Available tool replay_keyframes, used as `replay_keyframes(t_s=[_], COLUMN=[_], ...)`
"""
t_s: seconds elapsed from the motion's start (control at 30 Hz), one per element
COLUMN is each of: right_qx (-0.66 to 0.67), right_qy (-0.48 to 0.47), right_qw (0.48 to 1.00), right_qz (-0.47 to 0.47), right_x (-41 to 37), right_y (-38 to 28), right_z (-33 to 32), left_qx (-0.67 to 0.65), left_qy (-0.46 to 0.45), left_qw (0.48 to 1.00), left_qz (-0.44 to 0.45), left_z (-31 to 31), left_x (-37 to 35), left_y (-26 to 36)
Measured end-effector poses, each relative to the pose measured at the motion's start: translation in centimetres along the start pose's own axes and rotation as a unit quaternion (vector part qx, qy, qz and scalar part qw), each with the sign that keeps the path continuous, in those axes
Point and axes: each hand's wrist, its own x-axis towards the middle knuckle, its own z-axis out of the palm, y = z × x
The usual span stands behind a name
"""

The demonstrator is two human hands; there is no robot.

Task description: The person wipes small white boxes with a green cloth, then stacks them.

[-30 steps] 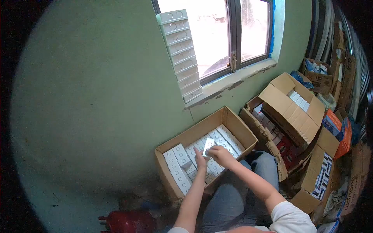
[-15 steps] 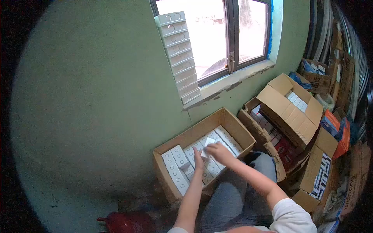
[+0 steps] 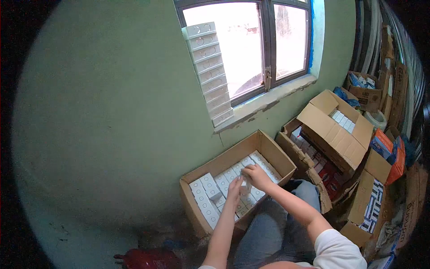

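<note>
Left hand [image 3: 235, 185], right hand [image 3: 258, 175] touch white boxes [image 3: 204, 198] in carton [image 3: 233, 155]

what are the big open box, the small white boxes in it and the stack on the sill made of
Big open box: cardboard by its look, matt brown, folded corners. Small white boxes: probably thin card, smooth, sharp folded edges. Stack on the sill: likely moulded plastic, pale grey, round knock-out marks.

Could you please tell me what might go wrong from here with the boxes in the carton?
1. The left hand and right hand work among closely packed small boxes in the carton; one could be dented or end up crooked.
2. The tall stack on the sill stands just above the carton and might topple if bumped.
</note>
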Motion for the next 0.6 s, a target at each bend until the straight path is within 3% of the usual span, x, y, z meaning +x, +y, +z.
replay_keyframes(t_s=[0.13, 0.23, 0.43, 0.53, 0.6], right_qx=[-0.010, -0.057, -0.005, 0.014, 0.025], right_qy=[-0.027, 0.033, 0.054, 0.030, 0.018], right_qw=[1.000, 0.998, 0.998, 0.999, 0.999], right_qz=[0.008, -0.004, -0.024, -0.001, 0.038], right_x=[-0.5, 0.0, -0.1, -0.8, -0.9], right_y=[0.1, 1.3, 0.7, 0.1, -0.2], right_z=[-0.7, -0.7, -0.6, 0.3, 0.8], left_qx=[0.025, 0.075, 0.059, 0.107, 0.094], left_qy=[0.017, -0.049, -0.089, -0.044, -0.011], left_qw=[1.000, 0.996, 0.994, 0.992, 0.995], left_qz=[0.001, 0.009, 0.025, 0.058, 0.025], left_z=[0.0, -0.9, -1.6, -1.4, -1.3], left_x=[0.8, 1.4, 1.8, 2.0, 1.5], left_y=[-1.3, -1.6, -2.2, -2.2, -1.5])
